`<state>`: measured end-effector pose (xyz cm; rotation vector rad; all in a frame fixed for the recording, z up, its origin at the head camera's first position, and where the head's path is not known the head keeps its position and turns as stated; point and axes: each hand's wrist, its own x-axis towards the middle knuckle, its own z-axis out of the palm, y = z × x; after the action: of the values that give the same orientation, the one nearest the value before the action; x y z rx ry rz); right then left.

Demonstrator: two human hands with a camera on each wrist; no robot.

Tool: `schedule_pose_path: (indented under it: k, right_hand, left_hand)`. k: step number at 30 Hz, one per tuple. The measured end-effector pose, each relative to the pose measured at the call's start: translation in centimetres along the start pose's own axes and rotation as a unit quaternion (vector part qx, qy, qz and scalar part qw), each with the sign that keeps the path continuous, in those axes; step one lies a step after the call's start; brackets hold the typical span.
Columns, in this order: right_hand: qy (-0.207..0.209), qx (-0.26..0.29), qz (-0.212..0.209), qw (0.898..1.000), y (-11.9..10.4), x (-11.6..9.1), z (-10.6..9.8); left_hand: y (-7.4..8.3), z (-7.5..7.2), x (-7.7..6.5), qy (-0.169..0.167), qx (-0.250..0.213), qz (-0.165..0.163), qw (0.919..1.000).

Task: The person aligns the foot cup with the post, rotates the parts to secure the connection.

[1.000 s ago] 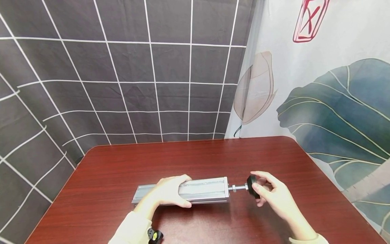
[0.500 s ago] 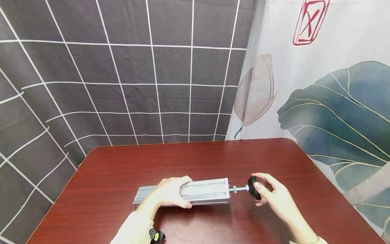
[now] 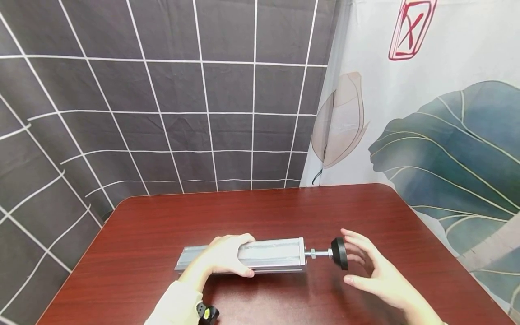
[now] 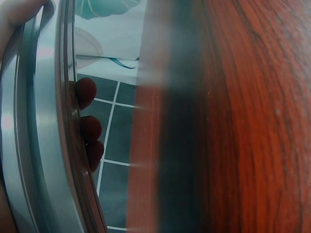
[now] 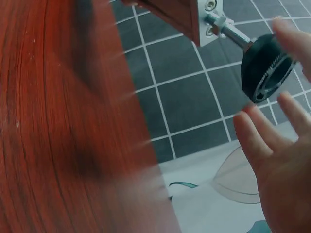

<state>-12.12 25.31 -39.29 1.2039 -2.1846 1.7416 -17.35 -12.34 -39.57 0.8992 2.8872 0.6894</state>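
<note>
My left hand [image 3: 227, 255] grips a silver aluminium profile [image 3: 274, 253] from above; in the left wrist view its fingertips [image 4: 91, 128] show under the far side. The profile is held above the table, lying roughly level. From its right end plate juts a threaded rod with nuts [image 3: 318, 253], carrying a black levelling foot [image 3: 339, 253]. Just right of that foot is my right hand [image 3: 378, 271], fingers spread and holding nothing. In the right wrist view the foot's ribbed, hollow underside [image 5: 274, 75] faces the right hand, close to its fingers.
Red-brown wooden table [image 3: 260, 210] lies below the hands. Behind it hangs a dark grey curtain with a white grid [image 3: 227, 126], beside a pale leaf-patterned curtain [image 3: 443, 135]. A black device [image 3: 208, 313] is strapped to the left wrist.
My right hand has let go of the black levelling foot and drawn slightly right, its fingers spreading. The left hand and the profile have hardly moved.
</note>
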Motion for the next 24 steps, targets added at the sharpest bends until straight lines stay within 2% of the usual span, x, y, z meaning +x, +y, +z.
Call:
schedule_pose_path:
  k: [2, 4, 7, 10, 13, 19, 24]
  right_hand:
    - [-0.010, -0.008, -0.022, 1.000, 0.2, 0.0, -0.1]
    - [-0.008, -0.026, -0.014, 1.000, 0.1, 0.0, -0.1]
    - [0.013, -0.054, 0.037, 0.998, -0.2, 0.0, -0.1]
    - [0.044, -0.077, 0.096, 0.991, -0.3, 0.1, 0.1]
    - [0.067, -0.081, 0.129, 0.986, -0.3, 0.2, 0.5]
    - [0.099, -0.070, 0.145, 0.982, -0.3, 0.6, 1.3]
    - [0.093, -0.083, 0.144, 0.982, -0.4, 0.7, 1.1]
  left_hand:
    - [0.0, 0.0, 0.0, -0.003, -0.001, -0.003, 1.0000]
    - [0.0, 0.1, 0.0, -0.007, -0.004, -0.004, 1.0000]
    - [0.0, 0.1, 0.0, -0.011, -0.009, -0.002, 0.9999]
    - [-0.1, 0.1, 0.0, -0.011, -0.006, 0.001, 0.9999]
    - [-0.1, 0.1, 0.0, -0.008, 0.001, -0.001, 1.0000]
    - [0.0, 0.1, -0.1, 0.001, 0.007, -0.005, 1.0000]
    - [0.0, 0.2, -0.2, 0.003, 0.006, -0.007, 1.0000]
